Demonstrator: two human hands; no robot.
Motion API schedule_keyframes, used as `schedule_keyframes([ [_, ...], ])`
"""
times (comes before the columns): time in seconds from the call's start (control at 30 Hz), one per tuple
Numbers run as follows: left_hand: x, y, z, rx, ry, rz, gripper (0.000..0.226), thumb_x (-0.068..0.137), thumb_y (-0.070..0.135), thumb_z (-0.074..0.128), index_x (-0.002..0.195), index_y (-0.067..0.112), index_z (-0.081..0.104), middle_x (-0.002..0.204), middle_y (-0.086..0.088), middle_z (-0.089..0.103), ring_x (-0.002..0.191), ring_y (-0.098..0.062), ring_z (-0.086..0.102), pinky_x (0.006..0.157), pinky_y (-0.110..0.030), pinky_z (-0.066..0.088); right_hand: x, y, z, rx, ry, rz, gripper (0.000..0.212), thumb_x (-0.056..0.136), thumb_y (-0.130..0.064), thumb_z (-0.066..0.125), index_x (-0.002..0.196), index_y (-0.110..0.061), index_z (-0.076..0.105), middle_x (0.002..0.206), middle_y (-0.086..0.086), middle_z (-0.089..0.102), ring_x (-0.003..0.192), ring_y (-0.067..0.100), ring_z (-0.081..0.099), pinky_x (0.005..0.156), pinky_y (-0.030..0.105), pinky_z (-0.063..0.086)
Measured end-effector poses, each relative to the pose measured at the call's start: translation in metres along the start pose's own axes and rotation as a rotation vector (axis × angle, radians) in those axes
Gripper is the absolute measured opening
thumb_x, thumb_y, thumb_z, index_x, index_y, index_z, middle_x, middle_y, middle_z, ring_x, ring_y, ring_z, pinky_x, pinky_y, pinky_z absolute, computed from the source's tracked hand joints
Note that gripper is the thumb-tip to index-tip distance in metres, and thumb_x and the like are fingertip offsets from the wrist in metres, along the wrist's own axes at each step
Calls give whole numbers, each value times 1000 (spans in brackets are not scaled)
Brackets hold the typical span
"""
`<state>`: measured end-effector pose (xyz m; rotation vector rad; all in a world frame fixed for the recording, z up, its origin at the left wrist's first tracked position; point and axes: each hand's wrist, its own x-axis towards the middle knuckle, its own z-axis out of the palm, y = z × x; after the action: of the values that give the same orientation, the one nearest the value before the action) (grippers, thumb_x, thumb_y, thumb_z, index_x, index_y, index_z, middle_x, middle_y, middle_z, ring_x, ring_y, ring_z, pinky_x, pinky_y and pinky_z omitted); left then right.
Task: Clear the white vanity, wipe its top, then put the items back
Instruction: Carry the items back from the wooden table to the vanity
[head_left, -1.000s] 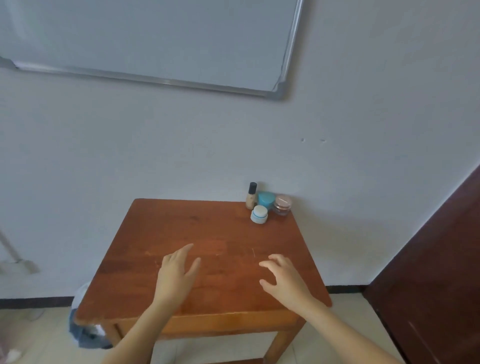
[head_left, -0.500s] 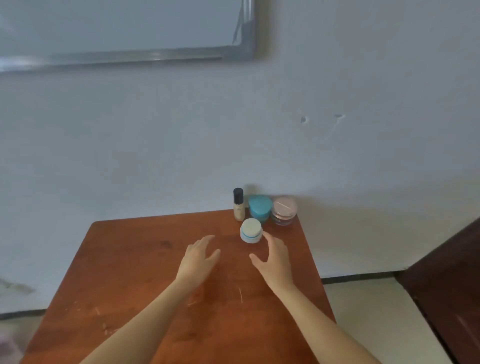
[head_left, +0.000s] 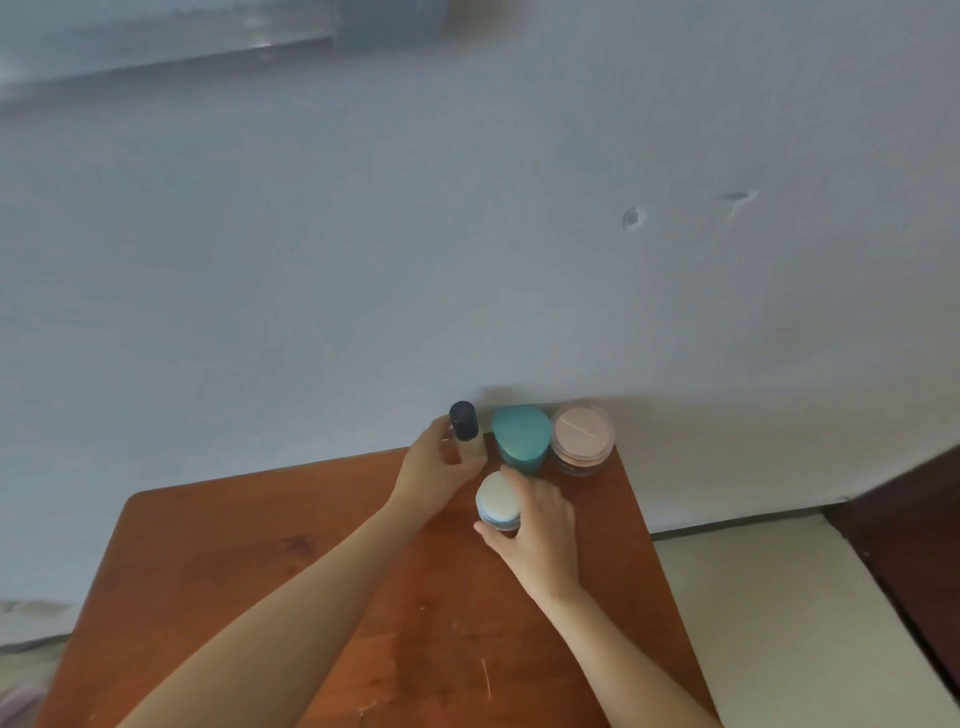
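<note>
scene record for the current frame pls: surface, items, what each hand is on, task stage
surface: brown wooden table top, set against a pale wall
items: small bottle with black cap; teal rounded container; clear jar with pink lid; small round jar with pale lid and blue band
item location: all four clustered at the far right corner by the wall
left hand: wrapped around the bottle
right hand: gripping the pale-lidded jar
task stage: clearing starting; no item removed yet
cloth: none in view

Dim soft daylight, motion blur, wide-angle warp
</note>
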<state>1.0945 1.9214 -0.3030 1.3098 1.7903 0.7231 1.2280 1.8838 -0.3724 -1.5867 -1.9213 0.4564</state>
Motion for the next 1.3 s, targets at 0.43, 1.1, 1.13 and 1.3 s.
schedule_keyframes([
  [0.43,-8,-27,-9,-51,94,-31,17,84,20,62,94,11,51,76,1,55,74,-17,52,63,-25,38,0,0,3,-22,27,21,57,62,-37,79,112,-23,55,101,-5,64,99,21,58,82,34,44],
  [1.1,-94,-54,-84,-75,135,96,21,88,20,57,104,17,44,84,11,54,77,-7,54,63,-16,42,-31,-31,-30,134,-143,215,58,67,-23,77,120,-20,52,110,-3,56,107,20,51,93,35,42],
  [1.13,-94,-55,-87,-85,108,117,20,88,19,57,103,18,44,83,12,54,78,-9,54,62,-16,42,-41,-36,-38,177,-145,238,60,69,-20,77,122,-20,49,114,-5,53,109,18,49,92,31,42],
  [1.3,-101,-57,-109,-144,-166,292,18,80,34,59,85,20,48,78,3,61,77,-17,61,65,-25,44,-100,-74,-76,236,40,292,60,70,-12,77,113,-32,40,112,-16,49,105,7,49,84,10,37],
])
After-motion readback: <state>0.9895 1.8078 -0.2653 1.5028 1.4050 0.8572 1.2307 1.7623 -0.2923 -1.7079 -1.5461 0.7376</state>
